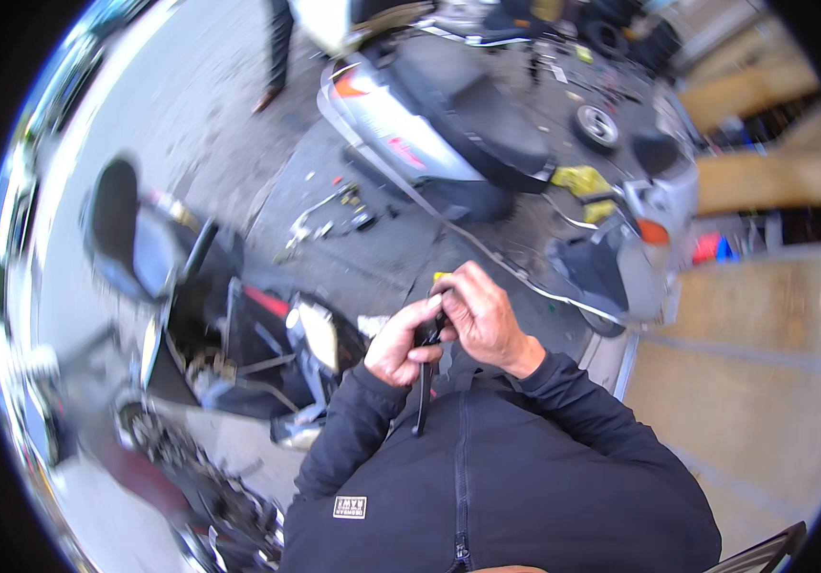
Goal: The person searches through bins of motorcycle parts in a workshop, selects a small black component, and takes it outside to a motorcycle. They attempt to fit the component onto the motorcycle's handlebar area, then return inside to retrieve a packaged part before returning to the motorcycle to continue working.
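In front of my dark jacket, my left hand (404,344) is closed round a black, narrow part (423,401), lever-like, whose long end hangs down below the fingers. My right hand (480,320) is closed on the upper end of the same part, its fingers touching those of my left hand. A small yellow piece (441,277) shows at the top of the grip, partly hidden by the fingers, too small to name.
A partly dismantled scooter (229,344) stands at left, a motorcycle (162,458) below it. A silver scooter (401,124) and grey scooter (639,267) are ahead, with loose parts (343,210), tyres and a wheel (597,127). Wooden boards are at right. A person's leg (277,57) shows beyond.
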Available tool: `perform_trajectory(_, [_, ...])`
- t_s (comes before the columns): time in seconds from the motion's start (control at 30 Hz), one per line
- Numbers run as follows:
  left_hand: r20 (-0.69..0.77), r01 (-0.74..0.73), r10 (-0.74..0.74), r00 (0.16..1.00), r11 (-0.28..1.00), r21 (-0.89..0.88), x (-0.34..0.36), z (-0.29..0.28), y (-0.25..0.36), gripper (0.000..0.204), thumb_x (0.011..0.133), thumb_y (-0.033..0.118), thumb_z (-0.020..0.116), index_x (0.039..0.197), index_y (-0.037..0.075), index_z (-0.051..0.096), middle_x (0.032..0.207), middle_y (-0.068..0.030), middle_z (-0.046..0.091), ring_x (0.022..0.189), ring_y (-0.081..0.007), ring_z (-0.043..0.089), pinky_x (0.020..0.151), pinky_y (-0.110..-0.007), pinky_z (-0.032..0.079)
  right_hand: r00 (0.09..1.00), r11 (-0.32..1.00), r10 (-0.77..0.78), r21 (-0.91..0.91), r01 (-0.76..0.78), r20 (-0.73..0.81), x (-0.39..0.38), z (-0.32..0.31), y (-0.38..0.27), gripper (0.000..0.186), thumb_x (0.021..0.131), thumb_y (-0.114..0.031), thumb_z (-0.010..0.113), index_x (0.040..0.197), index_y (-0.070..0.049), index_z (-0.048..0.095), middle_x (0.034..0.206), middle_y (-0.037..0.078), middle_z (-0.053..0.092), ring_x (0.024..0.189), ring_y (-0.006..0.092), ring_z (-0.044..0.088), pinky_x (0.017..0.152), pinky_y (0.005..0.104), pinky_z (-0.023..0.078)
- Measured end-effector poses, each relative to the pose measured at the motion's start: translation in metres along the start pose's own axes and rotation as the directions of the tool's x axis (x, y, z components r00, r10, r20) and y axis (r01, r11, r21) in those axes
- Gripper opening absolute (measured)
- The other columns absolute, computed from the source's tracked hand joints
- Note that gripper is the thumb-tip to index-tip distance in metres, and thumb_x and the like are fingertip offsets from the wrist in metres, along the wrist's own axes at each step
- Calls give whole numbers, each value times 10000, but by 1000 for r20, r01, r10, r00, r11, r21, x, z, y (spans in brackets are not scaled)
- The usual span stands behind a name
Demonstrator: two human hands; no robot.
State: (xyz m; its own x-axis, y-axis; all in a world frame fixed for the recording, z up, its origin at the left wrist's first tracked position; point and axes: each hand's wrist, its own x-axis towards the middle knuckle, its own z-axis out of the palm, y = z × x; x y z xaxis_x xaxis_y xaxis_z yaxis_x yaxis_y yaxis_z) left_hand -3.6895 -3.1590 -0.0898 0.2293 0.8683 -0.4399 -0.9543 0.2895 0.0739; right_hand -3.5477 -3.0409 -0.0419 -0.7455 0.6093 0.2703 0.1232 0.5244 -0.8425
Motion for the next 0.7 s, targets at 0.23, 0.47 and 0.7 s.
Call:
perform_trajectory(0.23, [25, 545, -554, 832, 826, 144, 80, 45, -130, 278, 1028, 264, 712, 1203, 62, 638, 952, -49, 575, 908, -213, 530, 404, -168, 389, 987, 916, -106, -399, 49, -124, -172, -136, 7, 468, 866, -182, 813, 1246, 37, 650, 996, 124, 623, 902, 309, 695, 723, 413, 586])
perform_trajectory(0.47, [-86, 772, -821, 564, 486, 410, 143, 93, -345, 289, 978, 236, 761, 1182, 63, 651, 948, -82, 606, 821, -169, 561, 425, -176, 395, 901, 806, -4, -534, -254, -435, -394, -239, -8, 522, 877, -252, 798, 1302, 13, 651, 979, 108, 607, 864, 280, 662, 683, 386, 562])
perform_trajectory(0.7, [-161, 842, -876, 454, 363, 400, 161, 124, -535, 379, 939, 225, 766, 1254, 60, 636, 981, -105, 653, 756, -177, 601, 495, -222, 461, 557, 815, 176, -198, -545, -812, -556, -296, -12, 404, 1039, -347, 677, 1261, -9, 666, 952, 125, 617, 800, 286, 652, 697, 403, 536])
